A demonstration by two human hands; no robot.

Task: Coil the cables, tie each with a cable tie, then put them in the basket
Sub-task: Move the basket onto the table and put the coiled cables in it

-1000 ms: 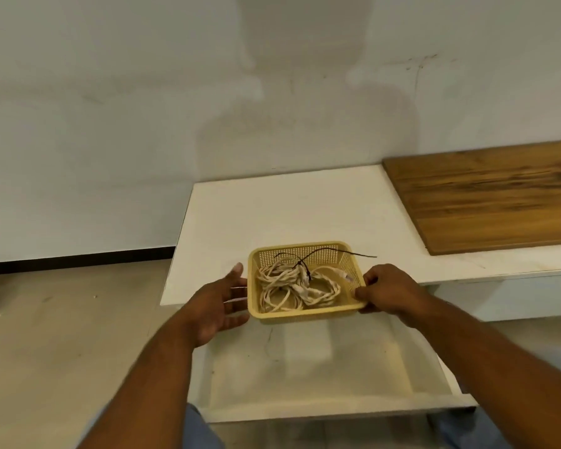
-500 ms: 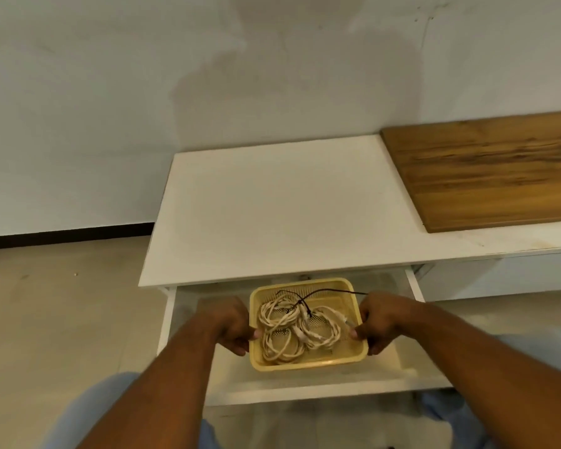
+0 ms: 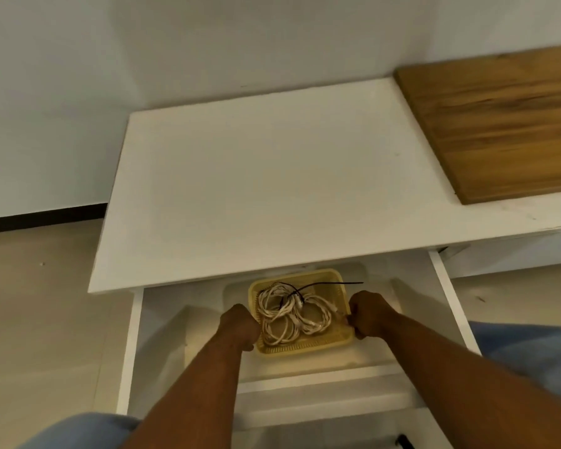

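A yellow plastic basket (image 3: pixel 305 349) sits low inside the open white drawer (image 3: pixel 162 335). In it lie coiled white cables (image 3: pixel 289 315), with a black cable tie (image 3: pixel 318 284) whose tail sticks out over the right rim. My left hand (image 3: pixel 238 327) is closed around the basket's left rim. My right hand (image 3: pixel 368 314) grips the right rim. Whether the basket rests on the drawer floor or hangs just above it I cannot tell.
The white table top (image 3: pixel 272 189) overhangs the back of the drawer. A wooden board (image 3: pixel 506 124) lies on the table at the right. Beige floor (image 3: pixel 39 303) and a white wall are to the left. My knees in blue cloth show at the bottom corners.
The basket has come off the table's front edge and down into the open drawer, held by both hands. My left hand closed on its rim. The camera has tilted down.
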